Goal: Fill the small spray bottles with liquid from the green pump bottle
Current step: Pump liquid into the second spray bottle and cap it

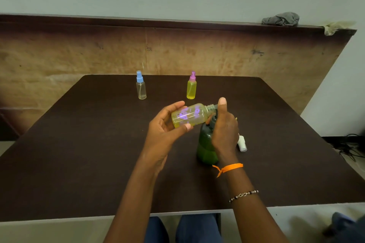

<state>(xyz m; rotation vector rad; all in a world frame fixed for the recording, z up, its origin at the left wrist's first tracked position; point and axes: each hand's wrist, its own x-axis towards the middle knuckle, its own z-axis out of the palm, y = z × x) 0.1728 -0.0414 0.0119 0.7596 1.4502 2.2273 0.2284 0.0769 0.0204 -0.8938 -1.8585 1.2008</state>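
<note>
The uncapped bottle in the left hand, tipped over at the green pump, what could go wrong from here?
1. The uncapped bottle lies almost on its side in the left hand, already holding yellow liquid; it may spill from the open neck onto the table.
2. The right hand covers the pump on the green pump bottle, so the nozzle's aim into the neck is hidden; liquid may miss.
3. The white spray cap lies loose beside that hand and could get knocked away.

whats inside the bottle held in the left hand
Yellow liquid fills much of the tilted uncapped spray bottle held by the left hand. The right hand covers the green pump bottle's top, so the flow is hidden.
</note>
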